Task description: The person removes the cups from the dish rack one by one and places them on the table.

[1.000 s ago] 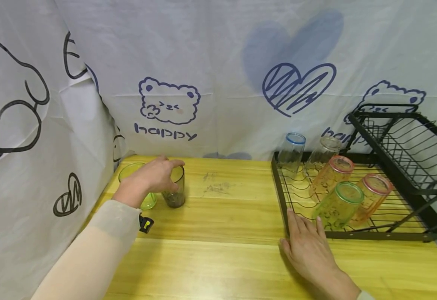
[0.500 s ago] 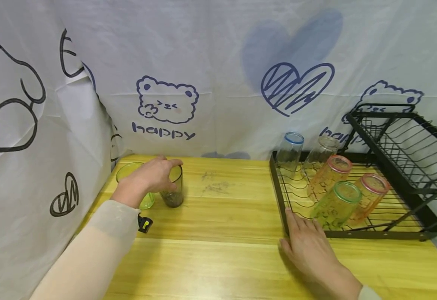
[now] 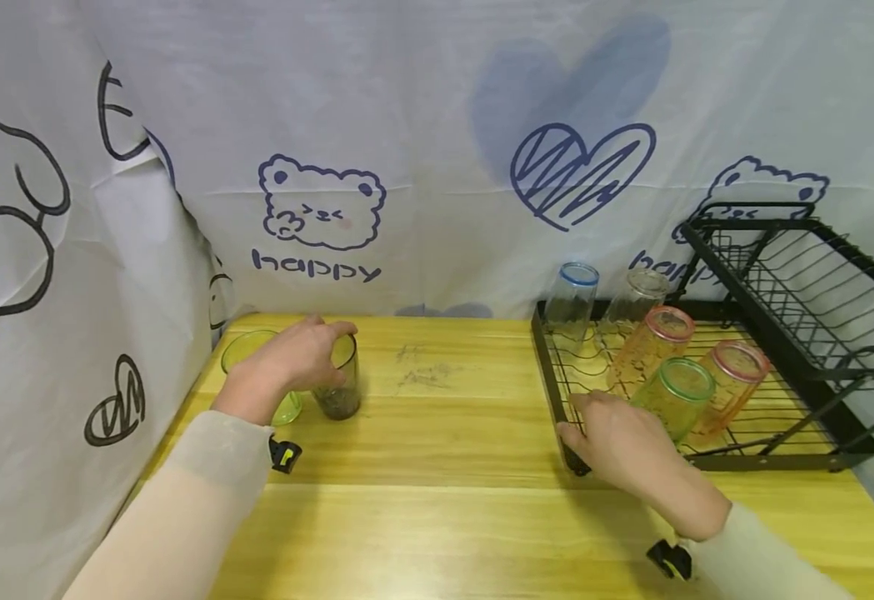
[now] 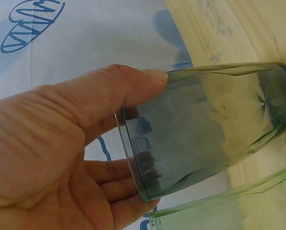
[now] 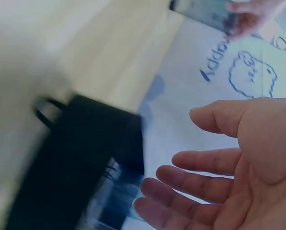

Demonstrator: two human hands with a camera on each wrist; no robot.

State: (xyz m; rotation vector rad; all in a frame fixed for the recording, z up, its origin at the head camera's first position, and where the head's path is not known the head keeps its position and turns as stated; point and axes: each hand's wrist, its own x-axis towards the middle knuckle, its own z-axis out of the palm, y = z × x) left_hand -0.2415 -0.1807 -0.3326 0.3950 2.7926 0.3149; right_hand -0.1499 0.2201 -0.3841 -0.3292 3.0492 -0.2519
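Note:
On the left of the table in the head view, my left hand (image 3: 287,367) grips a grey tinted drinking glass (image 3: 341,400) from above, round its rim. The left wrist view shows the thumb on one side of this glass (image 4: 205,129) and fingers at the other side of its mouth. A light green glass (image 3: 288,410) stands next to it, partly hidden behind the hand. My right hand (image 3: 626,442) is over the front left edge of a black dish rack (image 3: 796,461). In the right wrist view that hand (image 5: 205,177) holds nothing, its fingers loosely extended.
Several upturned glasses stand in the rack: blue-rimmed (image 3: 573,304), clear (image 3: 635,300), two orange-pink (image 3: 652,346) and a green one (image 3: 675,400). An upper wire shelf (image 3: 841,283) rises at the rack's right. A white printed cloth (image 3: 422,125) hangs behind the table.
My right hand has risen from beside the rack's left edge to over it. The left hand keeps its grip on the grey glass. The head view has shifted slightly.

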